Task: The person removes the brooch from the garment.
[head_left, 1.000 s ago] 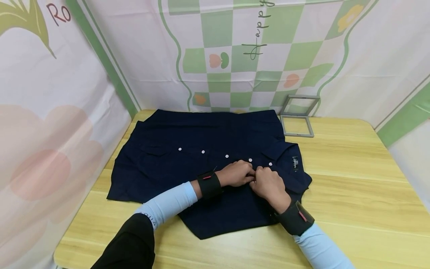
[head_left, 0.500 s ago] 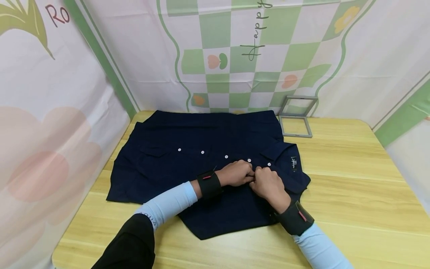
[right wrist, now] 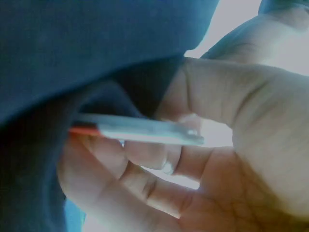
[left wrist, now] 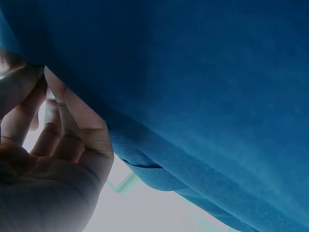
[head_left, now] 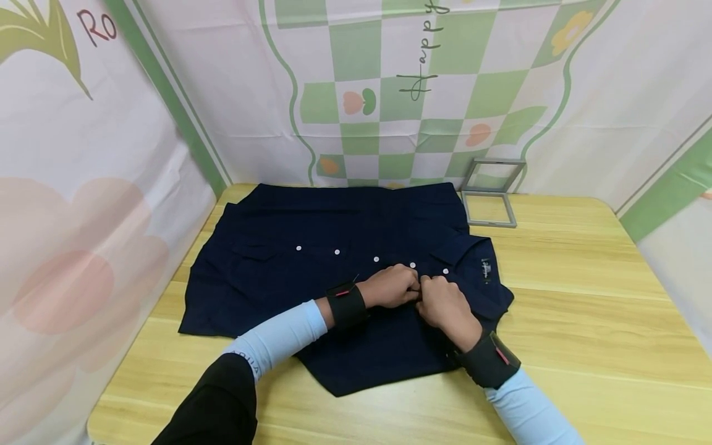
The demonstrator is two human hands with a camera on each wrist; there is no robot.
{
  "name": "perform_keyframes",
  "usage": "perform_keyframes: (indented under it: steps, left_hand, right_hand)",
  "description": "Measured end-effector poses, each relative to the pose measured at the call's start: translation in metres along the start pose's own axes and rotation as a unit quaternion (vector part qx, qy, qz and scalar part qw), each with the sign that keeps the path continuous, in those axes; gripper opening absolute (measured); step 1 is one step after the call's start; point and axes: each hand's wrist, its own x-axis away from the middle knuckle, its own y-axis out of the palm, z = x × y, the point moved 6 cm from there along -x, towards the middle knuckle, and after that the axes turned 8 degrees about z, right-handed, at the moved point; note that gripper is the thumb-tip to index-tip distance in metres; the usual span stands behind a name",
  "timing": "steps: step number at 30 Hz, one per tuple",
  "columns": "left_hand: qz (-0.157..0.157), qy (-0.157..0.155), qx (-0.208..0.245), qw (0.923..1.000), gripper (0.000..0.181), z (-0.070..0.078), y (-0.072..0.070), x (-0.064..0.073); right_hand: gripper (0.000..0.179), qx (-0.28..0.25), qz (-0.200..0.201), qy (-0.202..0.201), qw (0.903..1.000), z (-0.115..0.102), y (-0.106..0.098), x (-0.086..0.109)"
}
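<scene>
A dark navy button-up shirt (head_left: 334,216) lies spread on the table, its collar to the right and a row of white buttons (head_left: 376,259) along the placket. My left hand (head_left: 391,286) pinches the cloth just below the buttons; the left wrist view shows its fingers bent at the fabric edge. Close beside it, my right hand (head_left: 446,307) grips the shirt with thumb and curled fingers. Seen in the right wrist view, a slim white stick with a red part (right wrist: 145,130) lies within the right hand, one end hidden by cloth. What the fingertips meet is hidden.
A grey hinged square frame (head_left: 489,208) stands opened at the back of the wooden table (head_left: 601,296), next to the shirt. Patterned cloth hangings (head_left: 361,55) rise behind the table and on the left.
Both hands keep almost the same place on the shirt. The right hand's fingers have shifted very slightly to the left, and the view has moved a little.
</scene>
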Motion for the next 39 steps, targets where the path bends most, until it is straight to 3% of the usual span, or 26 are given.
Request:
perform_keyframes:
  steps: [11,17,24,28,31,33,36,39]
  left_hand:
    - [-0.003,0.000,0.006,1.0000,0.033,-0.001,0.001,0.000]
    - [-0.005,0.013,0.004,0.9999,0.024,-0.002,0.001,0.001]
    - [-0.018,0.012,0.008,0.9997,0.019,-0.007,0.004,0.004]
    - [-0.054,0.004,0.009,0.9985,0.025,-0.009,0.005,0.007]
    - [-0.085,-0.006,0.006,0.9964,0.036,-0.006,-0.005,0.011]
    - [-0.087,-0.012,0.009,0.9961,0.040,-0.003,-0.016,0.014]
    - [-0.056,-0.019,0.025,0.9980,0.041,0.000,-0.034,0.017]
    - [-0.028,-0.027,0.041,0.9984,0.040,0.004,-0.044,0.017]
  right_hand:
    - [0.010,-0.012,-0.014,-0.009,0.9998,0.001,0.001,0.000]
    - [0.014,-0.011,-0.018,-0.019,0.9996,0.001,0.001,-0.002]
    - [0.021,-0.045,-0.071,-0.003,0.9965,0.006,0.002,-0.003]
    - [0.022,-0.091,-0.097,-0.034,0.9905,0.010,-0.005,-0.004]
    - [0.020,-0.131,-0.095,-0.063,0.9847,0.017,-0.018,-0.005]
    - [0.022,-0.141,-0.079,-0.073,0.9841,0.023,-0.027,-0.007]
    - [0.024,-0.152,-0.059,-0.070,0.9842,0.033,-0.035,-0.011]
    - [0.025,-0.187,-0.077,-0.053,0.9778,0.043,-0.034,-0.015]
